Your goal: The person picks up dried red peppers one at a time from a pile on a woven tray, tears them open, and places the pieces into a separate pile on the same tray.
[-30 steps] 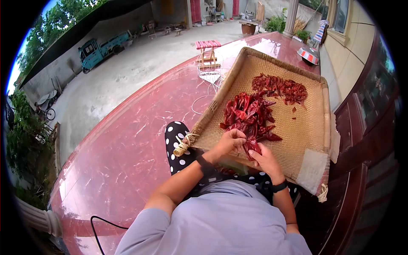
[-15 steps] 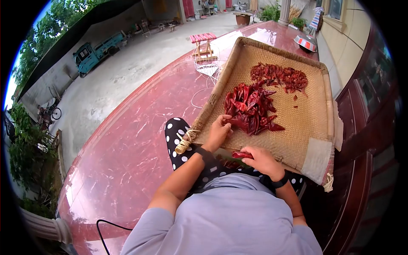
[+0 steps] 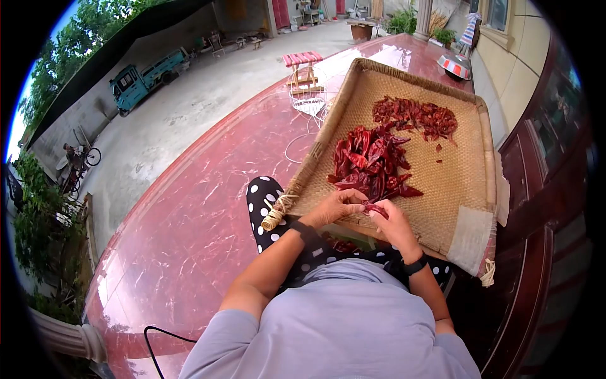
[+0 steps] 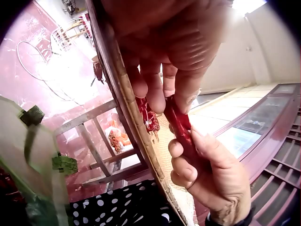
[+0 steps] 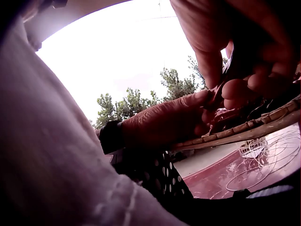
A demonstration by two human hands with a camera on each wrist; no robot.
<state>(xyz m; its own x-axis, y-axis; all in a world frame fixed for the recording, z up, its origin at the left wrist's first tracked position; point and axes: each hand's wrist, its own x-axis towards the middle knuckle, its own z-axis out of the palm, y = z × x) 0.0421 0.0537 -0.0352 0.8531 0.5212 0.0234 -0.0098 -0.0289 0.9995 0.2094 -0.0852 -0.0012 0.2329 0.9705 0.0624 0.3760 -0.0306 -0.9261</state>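
A dried red chili pepper (image 4: 181, 123) spans both hands just above the near edge of a woven tray (image 3: 435, 183). My left hand (image 3: 339, 207) pinches one end of the pepper between thumb and fingertips. Curled round the other end are the fingers of my right hand (image 3: 396, 226). In the left wrist view the right hand (image 4: 214, 172) comes up from below, thumb along the pepper. Beyond the hands lies a heap of whole red chilies (image 3: 369, 161). Smaller cut chili pieces (image 3: 416, 119) are spread farther back in the tray.
Under the tray's near edge, more red chilies (image 3: 341, 244) show by the lap. Polka-dot trousers (image 3: 264, 196) support the tray's left corner. A striped folding stool (image 3: 303, 59) and loose white cord (image 3: 297, 148) are on the red floor (image 3: 189, 202). A blue three-wheeled truck (image 3: 136, 85) stands far left.
Half a second ago the left hand was at the heap's left edge, apart from the right hand, which held a chili. The hands have since come together on a chili over the tray's near edge.
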